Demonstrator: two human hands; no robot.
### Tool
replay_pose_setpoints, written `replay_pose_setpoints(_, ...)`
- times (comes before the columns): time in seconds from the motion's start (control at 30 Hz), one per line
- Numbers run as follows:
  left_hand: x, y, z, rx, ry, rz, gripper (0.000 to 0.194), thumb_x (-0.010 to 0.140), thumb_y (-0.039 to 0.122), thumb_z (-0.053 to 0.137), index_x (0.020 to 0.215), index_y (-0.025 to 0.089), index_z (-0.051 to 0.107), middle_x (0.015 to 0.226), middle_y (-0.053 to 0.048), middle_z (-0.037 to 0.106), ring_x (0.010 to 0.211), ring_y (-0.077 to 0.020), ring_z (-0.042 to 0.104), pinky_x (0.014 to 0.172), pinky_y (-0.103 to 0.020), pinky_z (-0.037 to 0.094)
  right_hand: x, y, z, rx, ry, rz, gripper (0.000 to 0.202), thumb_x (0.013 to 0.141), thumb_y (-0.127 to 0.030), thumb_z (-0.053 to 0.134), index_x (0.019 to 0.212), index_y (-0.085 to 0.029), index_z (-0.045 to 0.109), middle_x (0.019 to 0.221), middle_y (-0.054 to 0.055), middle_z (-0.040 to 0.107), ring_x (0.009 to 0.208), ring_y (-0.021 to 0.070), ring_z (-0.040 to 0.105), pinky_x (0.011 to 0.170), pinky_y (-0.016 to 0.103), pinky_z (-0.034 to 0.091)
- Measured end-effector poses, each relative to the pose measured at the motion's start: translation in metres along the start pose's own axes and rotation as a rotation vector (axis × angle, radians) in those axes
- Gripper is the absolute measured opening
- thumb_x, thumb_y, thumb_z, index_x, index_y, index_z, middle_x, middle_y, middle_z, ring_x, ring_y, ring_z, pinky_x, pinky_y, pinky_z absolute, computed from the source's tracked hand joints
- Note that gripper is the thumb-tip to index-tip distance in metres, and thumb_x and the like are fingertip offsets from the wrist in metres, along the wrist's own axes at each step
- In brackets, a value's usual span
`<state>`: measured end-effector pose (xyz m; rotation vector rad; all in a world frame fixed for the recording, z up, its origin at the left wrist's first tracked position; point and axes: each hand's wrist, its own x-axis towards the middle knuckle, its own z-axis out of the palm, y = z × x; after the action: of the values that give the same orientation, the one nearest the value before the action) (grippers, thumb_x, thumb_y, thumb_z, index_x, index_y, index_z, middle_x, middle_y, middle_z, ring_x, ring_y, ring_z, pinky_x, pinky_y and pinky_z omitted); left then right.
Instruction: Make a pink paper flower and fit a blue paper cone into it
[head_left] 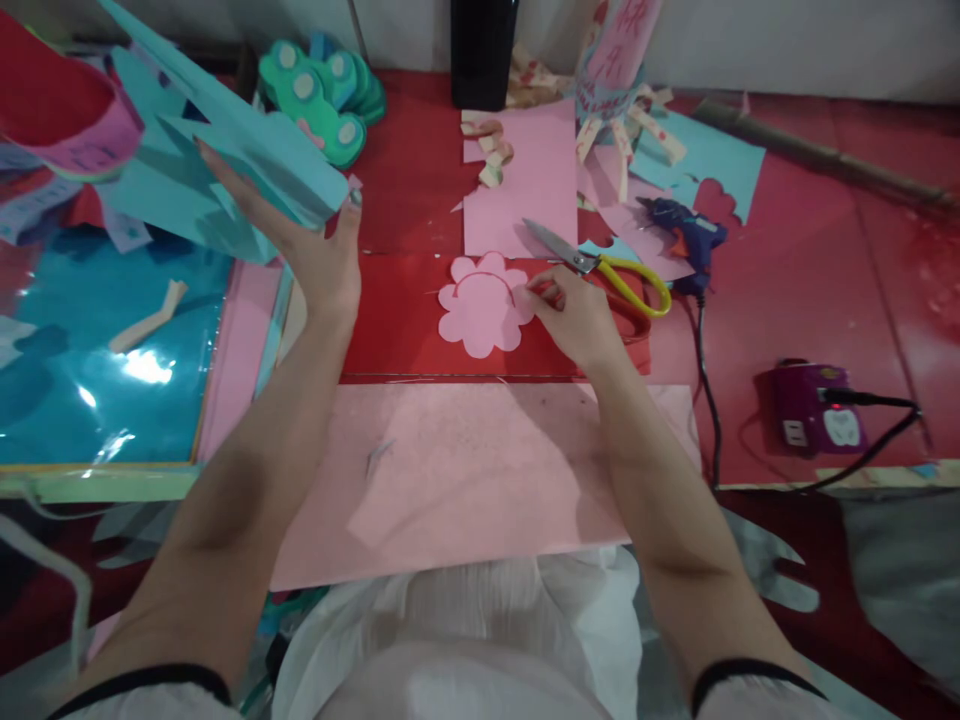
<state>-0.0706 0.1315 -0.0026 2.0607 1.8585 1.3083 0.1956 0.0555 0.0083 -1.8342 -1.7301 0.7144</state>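
Note:
My right hand [577, 315] pinches the right edge of a pink paper flower [484, 318] with scalloped petals. A dark curved line crosses the flower's upper part. The flower lies over a red sheet [390, 330]. Just beyond my right hand are yellow-handled scissors [634, 283], blades pointing up-left. My left hand [322, 250] is raised at the left, thumb and one finger spread wide beside folded light blue paper [247, 150]. Its other fingers are hidden. A tiny pink scrap shows by the thumb tip; whether the thumb touches it I cannot tell.
Pink sheets [521, 200] and a dark blue glue gun [694, 235] lie beyond the scissors. The gun's cord runs toward a purple power box [817, 410] at right. Green foam shapes [326, 95] and a black object [484, 50] stand at the back. A pink board [480, 470] lies in front.

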Motion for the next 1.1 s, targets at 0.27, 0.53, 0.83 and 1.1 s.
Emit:
replay_pose_setpoints(0.27,-0.027,0.035,0.011,-0.125,-0.200,0.129,0.055,0.083,0.051,0.054,0.131,0.032,0.033,0.127,0.003,0.055,0.129,-0.0166,0.040,0.117,-0.039,0.021,0.001,0.000,-0.005,-0.009,-0.113,-0.031,0.026,0.067,-0.033,0.069,0.088,-0.021,0.060,0.072,-0.001,0.059,0.062,0.0126,0.051,0.058,0.027,0.036)
replay_pose_setpoints(0.53,-0.043,0.043,0.024,-0.165,-0.537,0.054,0.047,0.074,0.045,0.065,0.112,0.021,0.052,0.134,-0.008,0.049,0.126,-0.0270,0.042,0.109,-0.047,0.030,0.001,0.000,-0.003,-0.024,-0.081,-0.007,0.029,0.067,-0.031,0.068,0.092,-0.021,0.056,0.071,-0.001,0.057,0.065,0.0152,0.052,0.061,0.029,0.038)
replay_pose_setpoints(0.83,-0.045,0.034,0.026,-0.180,-0.421,0.028,0.023,0.072,0.038,0.069,0.075,0.022,0.053,0.134,-0.008,0.048,0.127,-0.0277,0.043,0.106,-0.046,0.035,0.001,0.001,-0.001,-0.042,-0.080,0.045,0.025,0.065,-0.031,0.070,0.083,-0.022,0.054,0.066,-0.002,0.054,0.062,0.0151,0.051,0.059,0.030,0.038)
replay_pose_setpoints(1.1,-0.038,0.041,0.021,-0.271,-0.465,-0.006,0.023,0.077,0.035,0.063,0.064,0.020,0.052,0.117,-0.003,0.060,0.108,-0.0211,0.056,0.098,-0.038,0.043,0.002,0.005,0.000,0.032,-0.051,0.011,0.030,0.070,-0.036,0.068,0.095,-0.022,0.059,0.066,-0.001,0.053,0.064,0.0148,0.052,0.062,0.030,0.040)
